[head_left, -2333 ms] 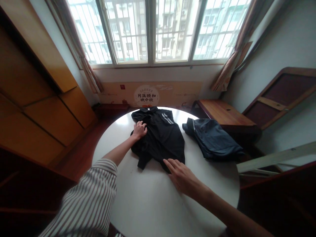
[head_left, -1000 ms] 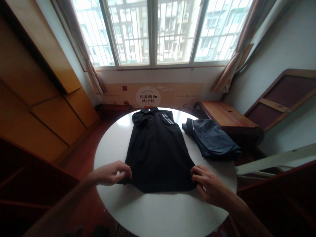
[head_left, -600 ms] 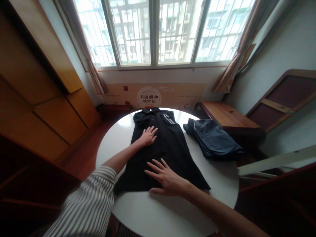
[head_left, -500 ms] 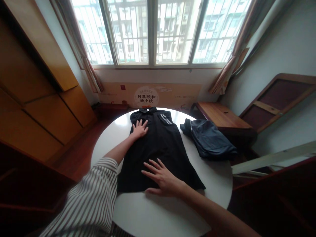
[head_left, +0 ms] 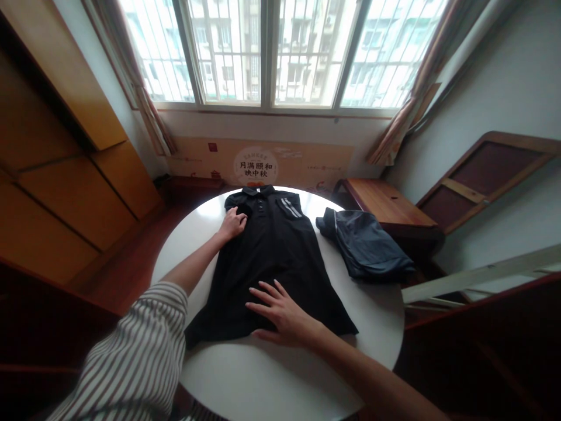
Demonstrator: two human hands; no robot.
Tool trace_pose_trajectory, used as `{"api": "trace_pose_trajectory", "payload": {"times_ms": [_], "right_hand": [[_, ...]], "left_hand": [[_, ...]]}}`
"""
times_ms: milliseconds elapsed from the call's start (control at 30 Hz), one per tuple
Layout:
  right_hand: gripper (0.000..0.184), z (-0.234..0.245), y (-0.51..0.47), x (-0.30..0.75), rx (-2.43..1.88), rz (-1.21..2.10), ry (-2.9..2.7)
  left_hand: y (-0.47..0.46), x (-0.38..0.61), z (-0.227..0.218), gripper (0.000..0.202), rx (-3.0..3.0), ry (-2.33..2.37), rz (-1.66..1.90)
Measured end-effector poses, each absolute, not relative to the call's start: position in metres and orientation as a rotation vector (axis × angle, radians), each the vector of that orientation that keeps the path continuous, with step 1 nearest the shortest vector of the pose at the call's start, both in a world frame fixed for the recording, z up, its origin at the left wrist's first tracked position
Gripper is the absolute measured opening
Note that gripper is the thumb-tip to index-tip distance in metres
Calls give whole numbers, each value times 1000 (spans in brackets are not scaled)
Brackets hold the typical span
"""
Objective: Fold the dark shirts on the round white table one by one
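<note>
A black polo shirt [head_left: 276,251] lies spread on a round white table [head_left: 175,248], its collar toward the window and its hem toward me. White stripes mark the sleeve folded in on its right. My left hand [head_left: 234,223] is at the shirt's upper left edge by the other sleeve, fingers curled and closed on the cloth. Lower down, near the hem, my right hand [head_left: 283,316] rests flat on the shirt with its fingers spread.
A folded dark blue garment [head_left: 368,242] lies at the table's right side. Beyond the table stand a low wooden stand [head_left: 390,202] and a printed cardboard panel [head_left: 307,161] under the window. Wooden cabinets [head_left: 65,204] are on the left.
My left hand has moved left from the shirt's chest to its edge, and its spread fingers have curled in. My right hand stays flat near the hem. The view has shifted slightly.
</note>
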State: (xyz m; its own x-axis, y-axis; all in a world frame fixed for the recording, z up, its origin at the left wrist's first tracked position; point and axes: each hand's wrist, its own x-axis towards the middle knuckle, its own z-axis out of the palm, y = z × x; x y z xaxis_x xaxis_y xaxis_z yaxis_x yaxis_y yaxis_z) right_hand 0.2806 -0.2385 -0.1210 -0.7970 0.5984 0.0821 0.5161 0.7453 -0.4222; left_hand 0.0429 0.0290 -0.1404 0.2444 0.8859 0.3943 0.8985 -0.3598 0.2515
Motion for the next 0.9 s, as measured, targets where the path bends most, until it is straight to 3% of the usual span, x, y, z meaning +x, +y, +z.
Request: {"api": "trace_pose_trajectory", "payload": {"times_ms": [667,900], "right_hand": [[64,-118,-239,283,-896,622,-2726],[63,-118,-240,284,-888,616,-2718]], "left_hand": [[46,16,-143,38,-2520,-1931,-816],[37,8,-118,36,-2271,-1986,-1073]]}}
